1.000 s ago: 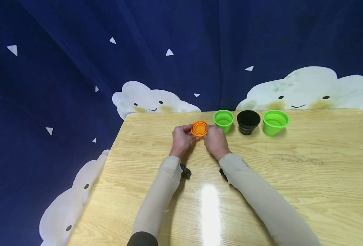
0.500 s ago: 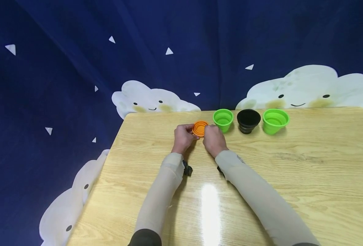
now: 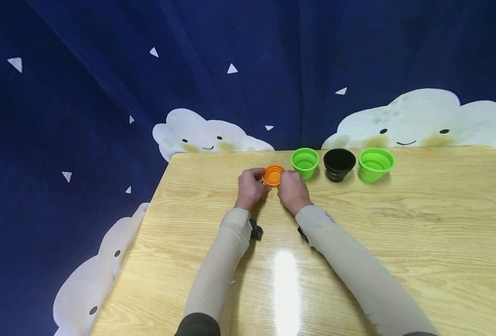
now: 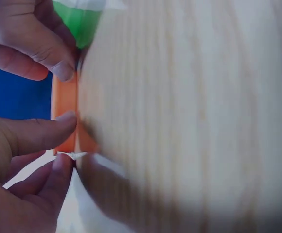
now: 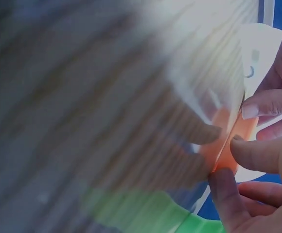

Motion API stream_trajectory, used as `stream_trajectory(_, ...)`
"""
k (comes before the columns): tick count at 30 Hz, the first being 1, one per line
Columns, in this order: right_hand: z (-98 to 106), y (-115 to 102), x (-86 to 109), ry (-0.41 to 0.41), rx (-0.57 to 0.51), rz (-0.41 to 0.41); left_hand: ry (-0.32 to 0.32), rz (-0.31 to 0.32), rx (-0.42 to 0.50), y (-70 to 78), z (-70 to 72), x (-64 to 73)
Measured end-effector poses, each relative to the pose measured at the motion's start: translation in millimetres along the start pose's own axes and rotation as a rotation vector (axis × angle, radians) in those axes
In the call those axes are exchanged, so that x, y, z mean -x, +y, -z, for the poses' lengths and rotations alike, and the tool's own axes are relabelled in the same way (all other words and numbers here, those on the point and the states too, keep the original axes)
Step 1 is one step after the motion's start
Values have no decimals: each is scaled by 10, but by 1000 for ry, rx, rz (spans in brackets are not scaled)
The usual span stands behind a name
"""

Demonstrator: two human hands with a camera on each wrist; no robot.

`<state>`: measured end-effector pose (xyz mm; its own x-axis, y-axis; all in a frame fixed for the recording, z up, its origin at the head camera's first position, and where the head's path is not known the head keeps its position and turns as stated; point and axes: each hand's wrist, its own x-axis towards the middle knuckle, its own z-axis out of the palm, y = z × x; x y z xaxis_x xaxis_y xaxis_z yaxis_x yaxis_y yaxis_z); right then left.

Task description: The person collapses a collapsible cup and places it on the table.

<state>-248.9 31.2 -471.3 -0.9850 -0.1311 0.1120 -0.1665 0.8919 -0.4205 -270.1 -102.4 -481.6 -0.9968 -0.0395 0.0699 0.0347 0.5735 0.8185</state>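
Note:
An orange collapsible cup point(image 3: 272, 175), folded flat into rings, sits low at the tabletop between my hands. My left hand point(image 3: 249, 190) holds its left side, with thumb and fingers at the rim. On the opposite side, my right hand point(image 3: 293, 192) grips the rim, covering part of it in the head view. The left wrist view shows the orange side wall point(image 4: 65, 99) edge-on, right against the wood. In the right wrist view, the right thumb point(image 5: 253, 153) presses the orange wall while a fingertip rests at its end.
A small green cup point(image 3: 305, 161) stands expanded just beyond my right hand. Farther right in the same row are a black cup point(image 3: 339, 163) and a larger green cup point(image 3: 376, 163). A dark blue curtain point(image 3: 248, 42) hangs behind the wooden table point(image 3: 399, 252).
The orange cup and left hand have shifted very slightly right, and the right hand now covers more of its rim. The other cups stay put.

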Motion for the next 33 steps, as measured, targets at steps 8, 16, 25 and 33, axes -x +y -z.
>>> stream_trajectory(8, 101, 85, 145, 20, -128, 13, -4, -2, -47, 102, 57, 48)
stream_trajectory(16, 281, 204, 353, 126, -238, 65, 8, -51, -59, 261, 46, 70)
stream_trajectory(25, 472, 413, 472, 280, -306, 30, 12, -96, 88, 461, -64, 85)
stream_trajectory(33, 537, 583, 470, 375, -334, -20, -21, -166, 206, 640, -233, 72)
